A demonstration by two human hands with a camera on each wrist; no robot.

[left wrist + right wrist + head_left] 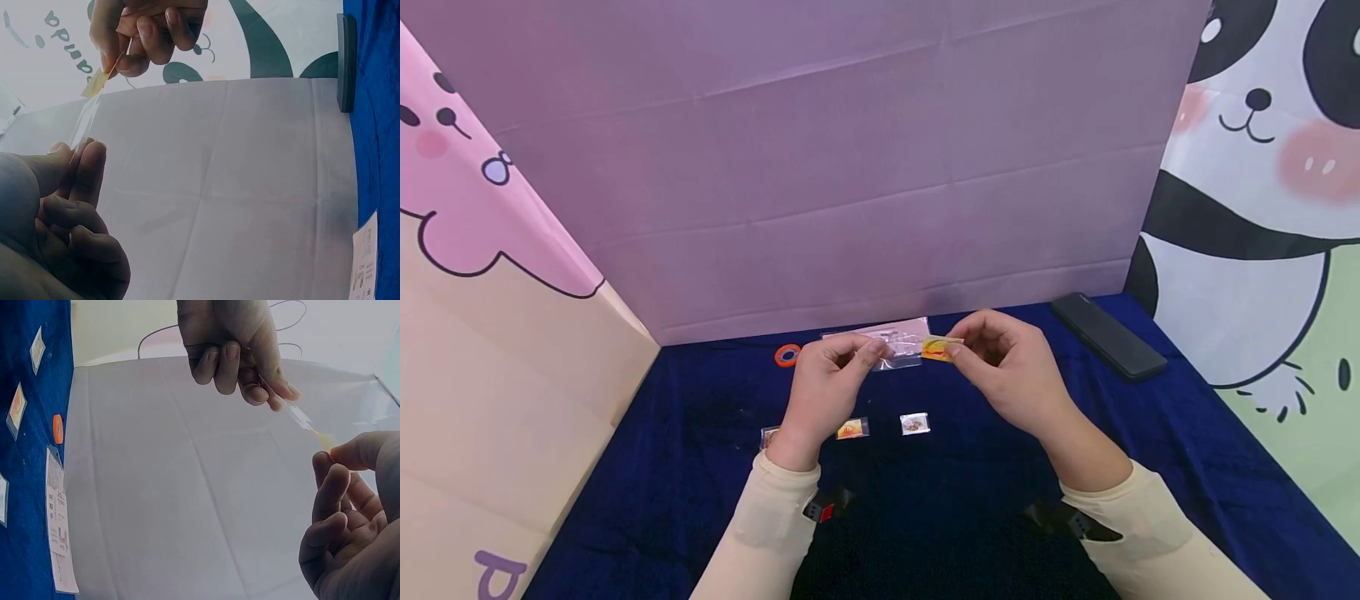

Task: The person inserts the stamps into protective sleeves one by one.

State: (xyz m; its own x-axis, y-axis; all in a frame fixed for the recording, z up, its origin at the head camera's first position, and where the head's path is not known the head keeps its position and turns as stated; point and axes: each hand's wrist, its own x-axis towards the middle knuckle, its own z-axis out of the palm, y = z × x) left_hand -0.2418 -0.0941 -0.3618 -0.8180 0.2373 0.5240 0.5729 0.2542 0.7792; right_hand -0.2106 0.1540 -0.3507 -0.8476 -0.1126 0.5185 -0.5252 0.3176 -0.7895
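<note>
My left hand (827, 379) pinches a small clear plastic sleeve (85, 122) between thumb and forefinger, its other fingers curled in. Opposite it, my right hand (1011, 367) pinches a small yellow printed card (936, 348) by its right end. The card's free end meets the sleeve's end, and the two are nearly in line in the right wrist view. Both hands are raised above the dark blue cloth (700, 475).
Small picture cards (852, 428) lie in a row on the cloth, one partly hidden by my left wrist. Behind my hands are a pink printed packet (910, 328) in clear plastic and an orange ring (778, 357). A black slab-shaped object (1108, 337) lies back right, near the panda-print wall (1232, 317).
</note>
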